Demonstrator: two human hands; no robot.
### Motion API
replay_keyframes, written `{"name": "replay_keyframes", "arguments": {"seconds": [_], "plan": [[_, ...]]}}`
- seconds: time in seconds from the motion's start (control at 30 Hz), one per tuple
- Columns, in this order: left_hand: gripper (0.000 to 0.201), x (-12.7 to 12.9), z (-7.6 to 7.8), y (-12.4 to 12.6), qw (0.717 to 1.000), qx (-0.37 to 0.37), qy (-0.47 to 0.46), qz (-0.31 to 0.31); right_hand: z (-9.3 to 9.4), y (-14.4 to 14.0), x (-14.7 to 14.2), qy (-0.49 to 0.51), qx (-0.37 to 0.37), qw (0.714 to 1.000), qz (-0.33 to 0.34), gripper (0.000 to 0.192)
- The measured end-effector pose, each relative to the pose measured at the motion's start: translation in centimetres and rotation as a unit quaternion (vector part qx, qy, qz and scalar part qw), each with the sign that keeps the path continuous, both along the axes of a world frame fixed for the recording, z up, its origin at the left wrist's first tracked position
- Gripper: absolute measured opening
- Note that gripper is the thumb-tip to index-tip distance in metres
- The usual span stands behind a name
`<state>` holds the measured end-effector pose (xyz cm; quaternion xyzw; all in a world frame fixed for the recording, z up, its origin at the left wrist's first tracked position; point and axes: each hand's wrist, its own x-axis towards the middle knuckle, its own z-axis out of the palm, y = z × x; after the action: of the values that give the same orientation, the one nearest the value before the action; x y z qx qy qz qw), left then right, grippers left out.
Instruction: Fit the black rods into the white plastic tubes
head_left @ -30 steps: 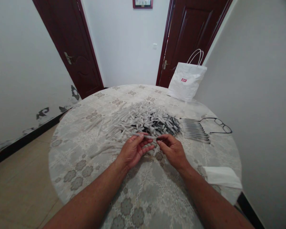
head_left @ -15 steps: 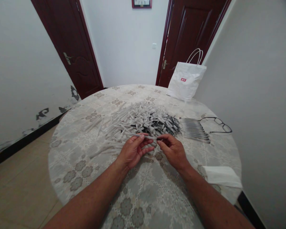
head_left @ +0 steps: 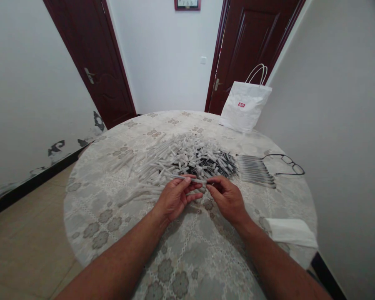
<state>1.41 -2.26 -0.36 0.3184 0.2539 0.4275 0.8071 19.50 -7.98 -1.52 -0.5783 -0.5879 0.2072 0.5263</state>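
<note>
My left hand (head_left: 178, 195) pinches a thin pen (head_left: 195, 180) between thumb and fingers, its length lying roughly level. At the pen's right end, my right hand (head_left: 225, 195) is closed in a pinch; a small dark part shows at its fingertips, too small to name. Just beyond both hands spreads a heap of loose pen parts: translucent white barrels (head_left: 156, 160), short white caps (head_left: 190, 146) and dark pieces (head_left: 223, 162). Right of the heap, a row of pens (head_left: 256, 171) lies side by side.
Black-framed glasses (head_left: 289, 164) rest right of the pen row. A white paper bag (head_left: 245, 106) stands at the back right. Folded white cloth or paper (head_left: 290, 231) lies near the right edge of the round table's patterned tablecloth (head_left: 171, 258).
Both hands stay almost in place at the pen. The right fingertips have shifted slightly, and less of the dark part shows at the pen's right end.
</note>
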Motion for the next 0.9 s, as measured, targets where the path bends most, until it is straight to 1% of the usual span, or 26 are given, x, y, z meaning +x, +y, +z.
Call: {"name": "replay_keyframes", "arguments": {"seconds": [0.1,0.23,0.33,0.4,0.43,0.53,0.6,0.73,0.8,0.9], "plan": [[0.017,-0.05,-0.03,0.00,1.000,0.002,0.000,-0.003,0.06,-0.07,0.12,-0.018,0.009,1.000,-0.002,0.016],[0.021,-0.09,-0.24,0.04,1.000,0.009,-0.002,-0.012,0.10,-0.08,0.31,-0.026,-0.014,1.000,-0.003,0.022],[0.021,-0.06,-0.37,0.03,1.000,0.015,0.001,-0.020,0.15,-0.12,0.37,-0.044,-0.038,0.998,0.002,0.031],[0.021,-0.04,-0.42,0.03,1.000,0.015,0.002,-0.022,0.18,-0.19,0.35,-0.057,-0.038,0.998,0.004,0.038],[0.021,-0.03,-0.43,0.04,1.000,0.013,0.002,-0.021,0.19,-0.25,0.34,-0.058,-0.033,0.998,0.006,0.038],[0.019,-0.04,-0.46,0.10,1.000,0.011,-0.003,-0.009,0.23,-0.42,0.29,-0.040,-0.013,0.999,0.013,0.026],[0.020,-0.05,-0.48,0.13,1.000,0.011,-0.004,-0.005,0.30,-0.48,0.26,-0.031,-0.003,0.999,0.017,0.024],[0.022,-0.01,-0.44,0.04,1.000,0.015,0.002,-0.020,0.41,-0.39,0.17,-0.065,-0.007,0.998,0.017,0.016],[0.021,0.03,-0.39,-0.08,0.999,0.012,0.008,-0.028,0.33,-0.28,0.14,-0.081,-0.017,0.996,0.023,0.024],[0.021,0.06,-0.36,-0.18,0.999,0.010,0.009,-0.032,0.05,-0.18,0.17,-0.064,-0.033,0.997,0.039,0.040]]}}
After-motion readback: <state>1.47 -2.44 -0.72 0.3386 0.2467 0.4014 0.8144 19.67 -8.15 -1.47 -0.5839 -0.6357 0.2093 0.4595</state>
